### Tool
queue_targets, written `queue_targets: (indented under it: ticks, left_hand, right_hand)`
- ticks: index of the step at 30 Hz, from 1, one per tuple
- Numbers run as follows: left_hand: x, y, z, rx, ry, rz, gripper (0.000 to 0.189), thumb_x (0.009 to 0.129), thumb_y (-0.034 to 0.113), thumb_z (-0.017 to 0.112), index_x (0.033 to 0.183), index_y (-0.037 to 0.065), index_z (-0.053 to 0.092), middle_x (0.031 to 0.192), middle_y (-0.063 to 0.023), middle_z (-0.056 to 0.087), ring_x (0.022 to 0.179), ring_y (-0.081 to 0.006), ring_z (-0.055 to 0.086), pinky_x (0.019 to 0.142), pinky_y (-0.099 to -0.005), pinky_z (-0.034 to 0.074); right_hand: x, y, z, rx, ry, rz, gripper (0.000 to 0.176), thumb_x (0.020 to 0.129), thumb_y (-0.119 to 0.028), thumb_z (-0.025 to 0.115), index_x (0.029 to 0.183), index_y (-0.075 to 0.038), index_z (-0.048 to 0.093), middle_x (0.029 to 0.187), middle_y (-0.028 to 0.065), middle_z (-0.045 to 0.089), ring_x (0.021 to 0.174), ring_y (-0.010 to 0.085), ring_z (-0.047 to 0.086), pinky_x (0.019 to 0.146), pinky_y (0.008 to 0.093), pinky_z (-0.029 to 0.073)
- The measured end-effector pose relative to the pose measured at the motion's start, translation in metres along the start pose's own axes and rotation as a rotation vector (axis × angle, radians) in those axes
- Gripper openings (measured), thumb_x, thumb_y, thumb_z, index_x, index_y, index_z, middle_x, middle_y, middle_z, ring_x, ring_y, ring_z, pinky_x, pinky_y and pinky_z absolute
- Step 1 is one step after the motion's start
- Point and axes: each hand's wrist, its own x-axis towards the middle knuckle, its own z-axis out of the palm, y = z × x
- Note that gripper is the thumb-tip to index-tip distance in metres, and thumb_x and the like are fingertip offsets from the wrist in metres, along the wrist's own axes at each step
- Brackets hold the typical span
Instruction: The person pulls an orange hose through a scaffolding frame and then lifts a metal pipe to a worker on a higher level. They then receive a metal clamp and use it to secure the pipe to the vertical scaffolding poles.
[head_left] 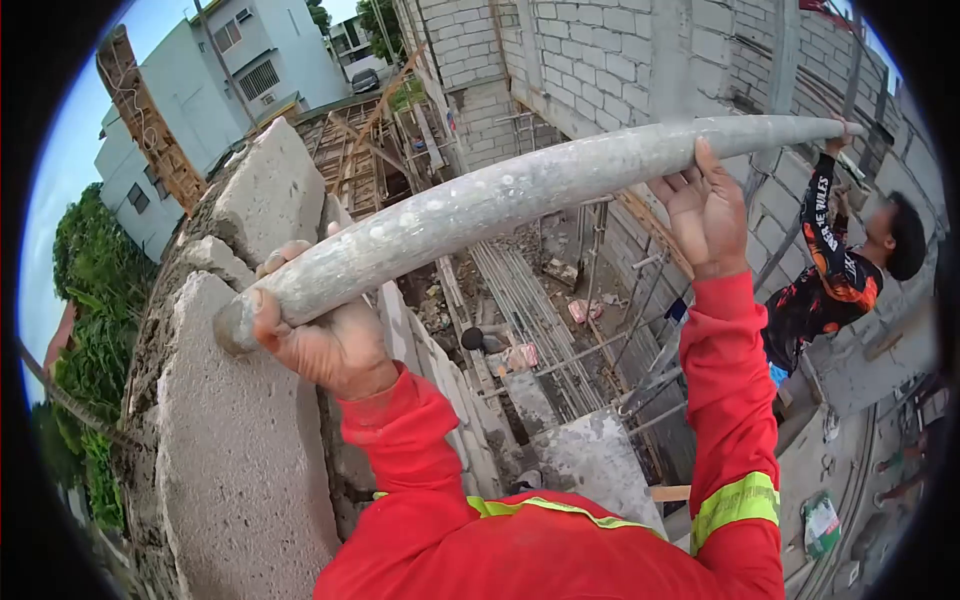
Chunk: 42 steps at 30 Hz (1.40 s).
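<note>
A long grey metal pipe (pixel 500 190), specked with cement, spans the head view from left to right and looks curved through the lens. Near its left end my left hand (pixel 335 340) is wrapped round it from below, the thumb on the near side. Further along, my right hand (pixel 705 215) supports the pipe from underneath, thumb up against its side and fingers behind it. At the far right end, a co-worker's raised hand (pixel 845 135) is at the pipe. Below my left hand is the top of a concrete block wall (pixel 240 430).
A co-worker (pixel 830 270) in a black and orange shirt stands at right. Deep below lie several long pipes (pixel 530 310) and rubble. A block wall (pixel 600 60) rises opposite. A wooden post (pixel 150 120) stands at left, and a grey slab (pixel 600 465) lies beneath me.
</note>
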Motion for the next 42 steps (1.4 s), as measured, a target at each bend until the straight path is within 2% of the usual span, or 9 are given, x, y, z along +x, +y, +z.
queue_targets:
  ticks: [13,16,21,24,27,30,33,36,42]
  left_hand:
    - [0.015,0.031,-0.020,-0.109,-0.052,-0.109,0.032,0.068,0.025,0.063,0.084,0.000,0.052,0.085,-0.0106,0.055,0.089,-0.0260,0.051,0.092,-0.0500,0.034]
    - [0.012,0.038,-0.031,0.085,-0.008,-0.092,0.054,0.067,0.027,0.063,0.104,-0.008,0.044,0.104,-0.0235,0.047,0.106,-0.0370,0.042,0.094,-0.0554,0.028]
    - [0.002,0.027,-0.042,-0.040,0.014,-0.080,0.048,0.061,0.019,0.064,0.099,-0.007,0.048,0.098,-0.0187,0.050,0.104,-0.0355,0.041,0.096,-0.0544,0.023]
    - [-0.021,-0.009,0.001,0.903,-0.110,0.748,0.042,0.066,0.001,0.065,0.103,-0.004,0.046,0.100,-0.0172,0.054,0.081,-0.0225,0.054,0.070,-0.0374,0.045]
    - [-0.017,-0.011,-0.004,0.841,-0.034,0.763,0.050,0.065,0.002,0.065,0.110,-0.007,0.043,0.102,-0.0184,0.053,0.086,-0.0237,0.053,0.074,-0.0371,0.044]
    - [-0.023,-0.006,0.003,0.167,-0.054,0.228,0.051,0.065,0.000,0.065,0.110,-0.008,0.042,0.103,-0.0179,0.052,0.088,-0.0239,0.052,0.075,-0.0351,0.044]
    - [-0.025,-0.015,0.009,0.773,-0.152,0.629,0.047,0.067,-0.002,0.062,0.110,-0.008,0.042,0.103,-0.0166,0.052,0.087,-0.0226,0.052,0.074,-0.0336,0.045]
    - [-0.020,-0.011,0.001,0.934,-0.159,0.705,0.045,0.068,-0.004,0.059,0.110,-0.008,0.042,0.103,-0.0161,0.053,0.087,-0.0208,0.052,0.075,-0.0327,0.045]
    - [-0.025,-0.010,0.013,0.397,-0.120,0.417,0.041,0.070,-0.005,0.055,0.109,-0.007,0.044,0.103,-0.0155,0.053,0.087,-0.0211,0.052,0.080,-0.0338,0.043]
  right_hand:
    - [0.003,0.001,0.000,-0.003,0.029,0.009,0.035,0.084,-0.025,0.050,0.107,-0.001,0.041,0.105,0.0132,0.048,0.098,0.0253,0.047,0.086,0.0428,0.039]
    - [0.009,-0.009,-0.017,0.069,0.054,-0.003,0.037,0.084,-0.028,0.049,0.109,-0.003,0.038,0.105,0.0132,0.046,0.099,0.0268,0.047,0.085,0.0474,0.038]
    - [0.034,-0.034,-0.055,0.169,0.174,-0.160,0.037,0.086,-0.026,0.046,0.108,0.002,0.033,0.102,0.0178,0.044,0.096,0.0313,0.047,0.084,0.0489,0.038]
    - [0.035,-0.037,-0.064,0.172,0.131,-0.156,0.036,0.086,-0.023,0.045,0.107,0.002,0.032,0.099,0.0183,0.044,0.095,0.0320,0.047,0.084,0.0490,0.038]
    - [0.035,-0.038,-0.068,0.138,0.133,-0.135,0.035,0.085,-0.024,0.047,0.106,0.001,0.034,0.097,0.0156,0.045,0.094,0.0301,0.048,0.083,0.0481,0.039]
    - [0.034,-0.040,-0.068,0.111,0.145,-0.124,0.034,0.084,-0.025,0.049,0.104,-0.001,0.037,0.096,0.0129,0.045,0.091,0.0279,0.049,0.082,0.0471,0.039]
    - [0.028,-0.044,-0.063,0.050,0.175,-0.117,0.034,0.083,-0.026,0.051,0.103,-0.002,0.039,0.094,0.0113,0.045,0.089,0.0268,0.049,0.080,0.0466,0.040]
    - [0.032,-0.043,-0.069,0.030,0.195,-0.124,0.034,0.082,-0.026,0.052,0.103,-0.002,0.039,0.093,0.0111,0.045,0.088,0.0264,0.049,0.079,0.0468,0.041]
    - [0.062,-0.062,-0.102,0.137,0.228,-0.217,0.036,0.083,-0.025,0.051,0.104,-0.001,0.035,0.095,0.0148,0.044,0.090,0.0291,0.049,0.081,0.0482,0.040]
